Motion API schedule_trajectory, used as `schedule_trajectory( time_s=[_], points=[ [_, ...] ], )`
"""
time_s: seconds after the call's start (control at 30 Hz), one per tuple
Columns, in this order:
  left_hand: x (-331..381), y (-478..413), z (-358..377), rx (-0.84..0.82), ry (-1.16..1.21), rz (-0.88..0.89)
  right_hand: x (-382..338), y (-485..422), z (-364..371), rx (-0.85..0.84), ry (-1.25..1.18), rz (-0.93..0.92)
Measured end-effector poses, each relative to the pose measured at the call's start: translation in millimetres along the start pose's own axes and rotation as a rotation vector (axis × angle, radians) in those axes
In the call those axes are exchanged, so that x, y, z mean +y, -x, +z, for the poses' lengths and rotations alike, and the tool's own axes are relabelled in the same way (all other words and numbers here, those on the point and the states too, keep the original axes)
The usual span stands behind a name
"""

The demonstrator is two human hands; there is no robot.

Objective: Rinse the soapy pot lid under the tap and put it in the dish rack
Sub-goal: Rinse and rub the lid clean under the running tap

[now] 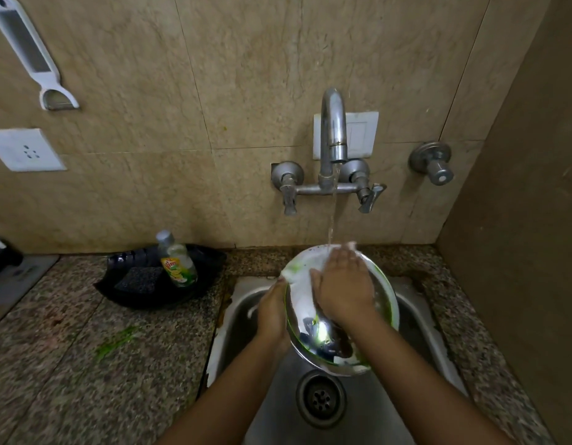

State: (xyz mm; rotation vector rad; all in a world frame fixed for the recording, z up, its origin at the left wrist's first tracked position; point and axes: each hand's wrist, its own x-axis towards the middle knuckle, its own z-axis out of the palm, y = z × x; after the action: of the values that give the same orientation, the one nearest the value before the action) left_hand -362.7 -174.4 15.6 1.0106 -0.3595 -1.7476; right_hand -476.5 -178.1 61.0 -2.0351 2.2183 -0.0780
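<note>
Left hand (272, 313) grips pot lid (313, 332) rim, right hand (342, 284) flat on it; rotate under tap (334, 123) until suds clear.

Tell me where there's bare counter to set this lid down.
Free: the granite counter left of the sink, in front of the black tray, bare but for a green smear. A narrow strip right of the sink, along the brown wall, is free. Crowded: the tray holds a soap bottle and scrubber. No rack in view.
</note>
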Motion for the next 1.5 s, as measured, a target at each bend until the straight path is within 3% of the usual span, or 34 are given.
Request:
schedule_trajectory(
  time_s=[0.03, 0.17, 0.27, 0.33, 0.43, 0.5, 0.57, 0.6, 0.67, 0.73, 0.77, 0.9, 1.0, 1.13, 1.23, 1.37, 1.5],
  points=[
    [-1.6, 0.7, -0.1, -0.026, 0.007, -0.002, 0.4, 0.6, -3.8, -0.012, 0.014, 0.004],
    [2.0, -3.3, -3.8, 0.057, -0.12, 0.034, -17.4, 26.8, 9.1, 0.021, 0.074, -0.352],
    [6.2, -0.8, 2.6, 0.065, -0.209, 0.034, -4.0, 6.0, 3.1, 0.057, 0.112, -0.025],
    [4.0, 7.3, 11.2, 0.019, -0.148, -0.011, -7.1, 0.1, 8.9, 0.048, 0.093, -0.012],
    [8.7, 5.7, 11.7, 0.033, -0.112, -0.06, -14.8, 24.4, 33.8, 0.16, 0.041, -0.412],
    [20.2, 5.3, 8.5, 0.024, -0.1, -0.108, 10.4, 46.4, 42.0, 0.137, 0.07, -0.699],
    [28.0, 5.3, 4.3, 0.056, -0.122, -0.06, 54.4, 55.7, 48.9, 0.078, 0.121, -0.832],
    [30.9, 2.9, 1.2, 0.077, -0.119, -0.004, 76.7, 55.2, 52.5, 0.09, 0.096, -0.8],
    [34.9, 3.1, -2.1, 0.053, -0.128, 0.068, 111.4, 48.1, 56.0, 0.162, -0.046, -0.56],
    [31.3, 0.5, -5.0, 0.049, -0.19, 0.091, 116.7, 32.4, 47.8, 0.214, -0.134, -0.337],
    [27.0, -0.8, -6.1, 0.093, -0.217, 0.091, 108.4, 21.9, 40.6, 0.234, -0.139, -0.326],
    [16.5, 2.8, -7.7, 0.101, -0.215, -0.03, 85.2, -15.8, 24.5, 0.169, -0.19, -0.601],
    [25.5, 8.5, -11.9, 0.049, -0.221, 0.041, 96.6, -29.9, 23.8, 0.18, -0.163, -0.512],
    [27.5, 13.6, -5.5, 0.054, -0.264, 0.07, 83.5, -30.6, 24.3, 0.097, -0.122, -0.759],
    [26.4, 14.1, -1.0, 0.028, -0.308, 0.043, 91.5, -37.4, 21.5, 0.162, -0.192, -0.593],
    [24.4, 8.5, 1.9, 0.049, -0.301, -0.03, 71.5, -40.0, 13.8, 0.012, -0.383, -0.746],
    [23.5, 4.8, 2.5, 0.058, -0.338, -0.018, 71.8, -50.9, 4.3, 0.079, -0.439, -0.597]
  ],
)
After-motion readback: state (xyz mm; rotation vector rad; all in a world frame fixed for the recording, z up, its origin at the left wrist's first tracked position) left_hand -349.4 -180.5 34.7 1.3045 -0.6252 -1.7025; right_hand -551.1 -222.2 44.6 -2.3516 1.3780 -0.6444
